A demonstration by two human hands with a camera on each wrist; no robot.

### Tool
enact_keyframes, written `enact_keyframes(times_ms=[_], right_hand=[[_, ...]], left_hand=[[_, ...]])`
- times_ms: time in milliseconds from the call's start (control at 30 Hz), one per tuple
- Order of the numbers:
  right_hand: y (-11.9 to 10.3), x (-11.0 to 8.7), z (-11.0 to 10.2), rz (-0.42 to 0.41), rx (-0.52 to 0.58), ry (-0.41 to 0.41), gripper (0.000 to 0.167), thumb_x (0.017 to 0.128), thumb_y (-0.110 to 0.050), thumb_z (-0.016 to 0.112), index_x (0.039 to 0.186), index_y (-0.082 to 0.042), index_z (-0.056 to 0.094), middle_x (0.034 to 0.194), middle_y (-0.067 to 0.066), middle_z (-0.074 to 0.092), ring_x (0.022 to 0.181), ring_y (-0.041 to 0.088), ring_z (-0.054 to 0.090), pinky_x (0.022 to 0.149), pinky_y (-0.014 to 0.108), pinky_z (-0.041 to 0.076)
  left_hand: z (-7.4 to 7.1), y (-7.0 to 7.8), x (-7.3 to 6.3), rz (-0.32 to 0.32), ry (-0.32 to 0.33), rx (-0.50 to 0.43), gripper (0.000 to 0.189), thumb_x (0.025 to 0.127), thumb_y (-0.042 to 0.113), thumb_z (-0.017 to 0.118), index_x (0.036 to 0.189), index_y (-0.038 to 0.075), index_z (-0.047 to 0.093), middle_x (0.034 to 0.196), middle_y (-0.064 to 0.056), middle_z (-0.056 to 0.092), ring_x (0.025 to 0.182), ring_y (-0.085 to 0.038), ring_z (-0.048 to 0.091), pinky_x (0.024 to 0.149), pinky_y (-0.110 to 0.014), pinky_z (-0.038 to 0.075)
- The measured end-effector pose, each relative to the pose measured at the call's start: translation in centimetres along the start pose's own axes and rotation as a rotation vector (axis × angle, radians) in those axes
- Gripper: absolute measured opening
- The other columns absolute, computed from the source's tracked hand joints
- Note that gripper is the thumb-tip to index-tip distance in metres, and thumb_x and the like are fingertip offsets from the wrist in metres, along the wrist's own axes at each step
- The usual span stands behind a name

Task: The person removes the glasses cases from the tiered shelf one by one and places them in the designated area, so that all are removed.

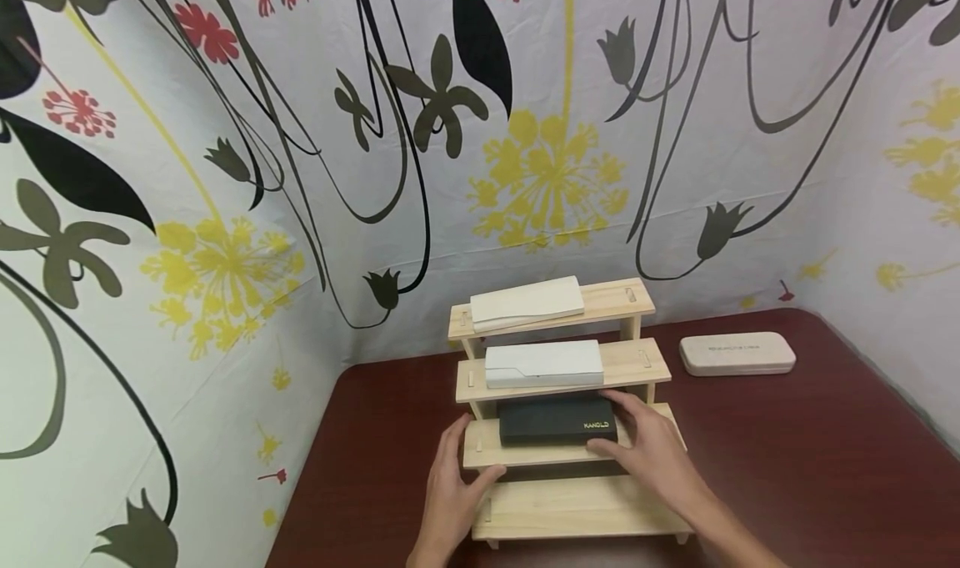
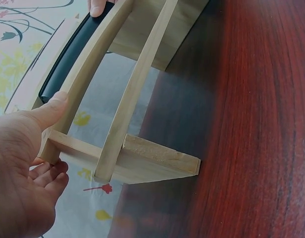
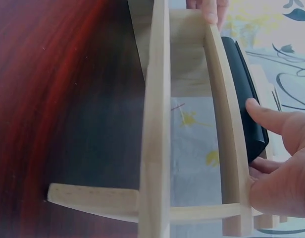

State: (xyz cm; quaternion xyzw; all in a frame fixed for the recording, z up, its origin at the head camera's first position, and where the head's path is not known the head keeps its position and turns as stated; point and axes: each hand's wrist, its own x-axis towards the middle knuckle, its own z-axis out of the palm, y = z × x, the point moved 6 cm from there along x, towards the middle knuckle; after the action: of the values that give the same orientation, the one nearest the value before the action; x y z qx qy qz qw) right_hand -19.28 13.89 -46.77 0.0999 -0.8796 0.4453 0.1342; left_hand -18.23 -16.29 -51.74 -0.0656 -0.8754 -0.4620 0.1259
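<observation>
A stepped wooden display rack (image 1: 577, 508) stands on the table, with a black glasses case (image 1: 547, 422) bearing gold lettering on its second tier from the front. My right hand (image 1: 654, 453) holds this case at its right end, thumb on the front face and fingers behind, partly hidden. At the left end of the same tier, my left hand (image 1: 452, 495) grips the board; in the left wrist view the thumb (image 2: 56, 106) lies on the board's front edge beside the case and the fingers curl around the board's end.
On the tier above lies a white case (image 1: 543, 364), and a cream flat case (image 1: 527, 303) sits on the top tier. A pale hard case (image 1: 738, 354) rests on the dark red table (image 1: 810, 468) to the right. Behind hangs a flower-patterned cloth (image 1: 547, 176).
</observation>
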Motion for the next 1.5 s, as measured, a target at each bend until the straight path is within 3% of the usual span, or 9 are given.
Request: enact_keyframes(times_ms=[267, 533, 833, 1100, 1500], right_hand=[[0.0, 0.2, -0.1, -0.048, -0.038, -0.060, 0.076, 0.077, -0.011, 0.097, 0.141, 0.006, 0.061, 0.135, 0.027, 0.066, 0.123, 0.048, 0.064, 0.099, 0.060, 0.052], [0.3, 0.2, -0.3, -0.096, 0.006, -0.010, 0.074, 0.071, -0.010, 0.099, 0.136, 0.002, 0.066, 0.127, 0.019, 0.071, 0.118, 0.042, 0.068, 0.099, 0.058, 0.052], [0.1, 0.1, -0.2, -0.101, -0.019, -0.049, 0.075, 0.074, -0.015, 0.099, 0.139, 0.001, 0.065, 0.128, 0.014, 0.071, 0.118, 0.037, 0.068, 0.099, 0.057, 0.053], [0.1, -0.3, -0.4, -0.124, -0.042, -0.018, 0.072, 0.072, -0.015, 0.100, 0.135, -0.002, 0.068, 0.122, 0.009, 0.073, 0.114, 0.033, 0.069, 0.097, 0.056, 0.053], [-0.2, -1.0, -0.5, -0.174, -0.060, -0.009, 0.073, 0.074, -0.008, 0.098, 0.139, 0.000, 0.065, 0.136, 0.018, 0.069, 0.123, 0.041, 0.066, 0.098, 0.057, 0.053]], left_hand=[[0.1, 0.1, -0.1, -0.018, -0.015, -0.018, 0.091, 0.087, 0.051, 0.087, 0.160, 0.015, 0.045, 0.159, -0.002, 0.049, 0.148, -0.027, 0.045, 0.115, -0.057, 0.040], [0.1, 0.2, -0.1, -0.029, -0.015, -0.023, 0.092, 0.087, 0.050, 0.087, 0.159, 0.012, 0.046, 0.158, -0.003, 0.049, 0.148, -0.028, 0.045, 0.115, -0.057, 0.040], [0.1, 0.1, -0.1, -0.033, -0.012, -0.020, 0.091, 0.086, 0.050, 0.087, 0.159, 0.014, 0.045, 0.158, -0.002, 0.049, 0.147, -0.028, 0.046, 0.114, -0.058, 0.041], [0.1, 0.1, -0.1, -0.030, -0.013, -0.021, 0.092, 0.086, 0.049, 0.087, 0.159, 0.012, 0.046, 0.158, -0.003, 0.049, 0.148, -0.028, 0.046, 0.114, -0.057, 0.041], [0.1, 0.1, 0.0, -0.022, -0.009, -0.017, 0.090, 0.086, 0.050, 0.087, 0.159, 0.016, 0.046, 0.158, -0.002, 0.050, 0.147, -0.027, 0.046, 0.114, -0.057, 0.041]])
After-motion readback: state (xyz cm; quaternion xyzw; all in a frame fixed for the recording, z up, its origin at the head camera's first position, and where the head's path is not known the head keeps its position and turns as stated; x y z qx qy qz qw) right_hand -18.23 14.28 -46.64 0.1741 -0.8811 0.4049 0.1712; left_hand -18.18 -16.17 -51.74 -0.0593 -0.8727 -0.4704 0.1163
